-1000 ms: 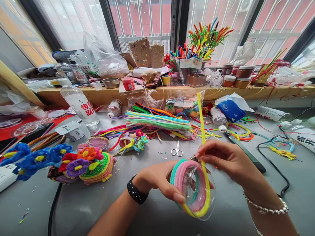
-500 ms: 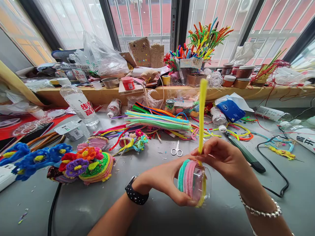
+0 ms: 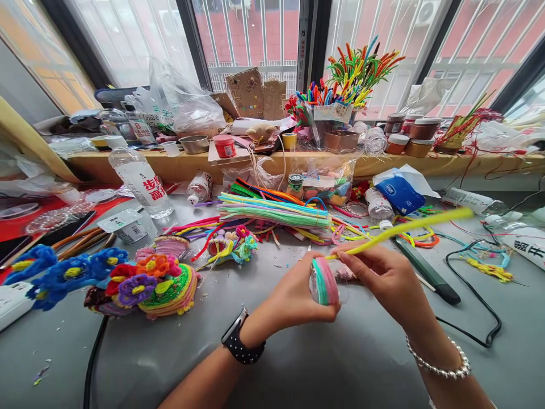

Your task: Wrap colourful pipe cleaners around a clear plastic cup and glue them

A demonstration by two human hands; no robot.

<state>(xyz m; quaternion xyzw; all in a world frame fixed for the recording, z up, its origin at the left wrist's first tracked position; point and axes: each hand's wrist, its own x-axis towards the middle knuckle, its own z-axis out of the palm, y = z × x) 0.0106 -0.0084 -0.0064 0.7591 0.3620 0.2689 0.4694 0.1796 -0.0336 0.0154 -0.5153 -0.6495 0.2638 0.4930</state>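
While the left grip [image 3: 289, 301] curls around a striped cylinder [image 3: 327, 282] — the right grip [image 3: 385, 279] pinches a yellow strip [image 3: 411, 226].

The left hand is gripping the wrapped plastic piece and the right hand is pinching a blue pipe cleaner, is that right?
Not quite: the pipe cleaner that the right hand is pinching is yellow, not blue, as the head view shows. The left hand does grip the wrapped plastic piece.

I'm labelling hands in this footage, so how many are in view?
2: the left hand, lower centre, grips the pink-and-teal wrapped cylinder; the right hand, beside it, pinches the yellow fuzzy strip. Some fingers are partly hidden.
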